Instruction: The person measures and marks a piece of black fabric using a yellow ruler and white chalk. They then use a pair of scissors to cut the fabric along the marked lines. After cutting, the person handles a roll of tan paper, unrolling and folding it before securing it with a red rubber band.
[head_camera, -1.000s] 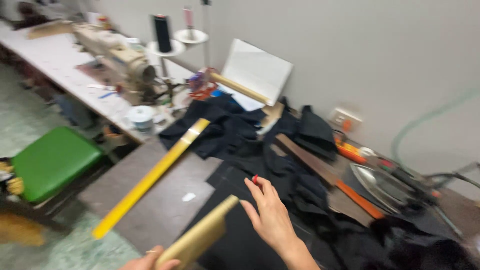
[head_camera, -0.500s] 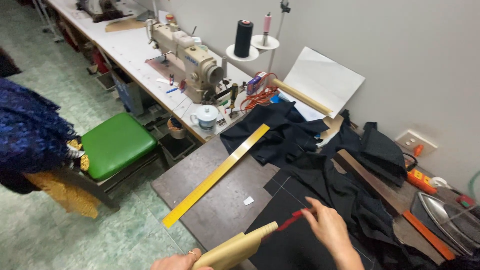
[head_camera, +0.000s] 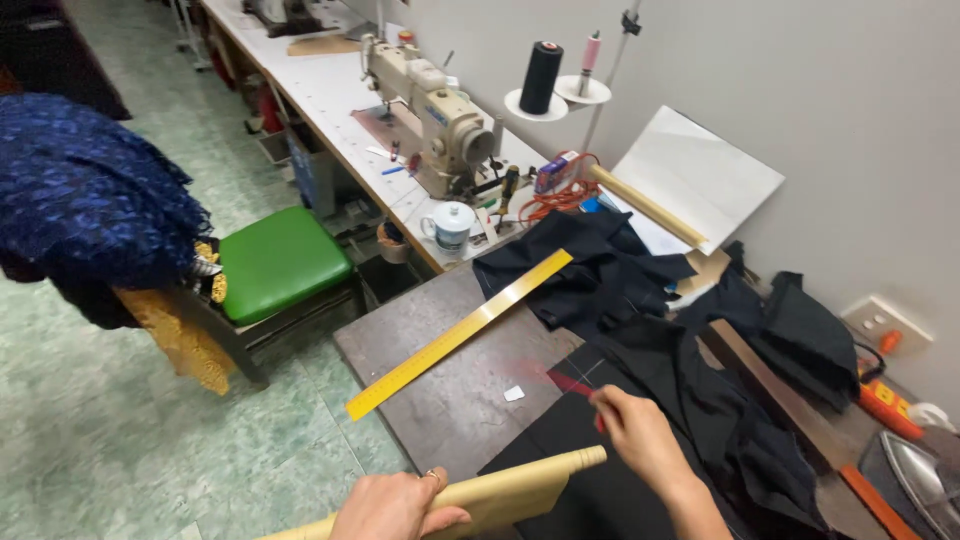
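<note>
My left hand (head_camera: 395, 505) grips a pale wooden ruler stick (head_camera: 520, 487) at the bottom edge, its tip pointing right over black fabric (head_camera: 660, 370). My right hand (head_camera: 640, 435) pinches a small red piece of tailor's chalk (head_camera: 572, 384) against the black fabric, where thin white lines are drawn. A long yellow ruler (head_camera: 460, 333) lies diagonally on the dark brown table (head_camera: 440, 400), left of my right hand.
A sewing machine (head_camera: 430, 115) and white mug (head_camera: 452, 226) stand on a white bench behind. A green stool (head_camera: 280, 260) sits to the left, with blue cloth (head_camera: 90, 200) draped nearby. An iron (head_camera: 920, 475) and wooden bar (head_camera: 780, 395) lie right.
The view has swung left and down. My right hand has slid left along the fabric with the red chalk. My left hand keeps hold of the wooden stick, now lower.
</note>
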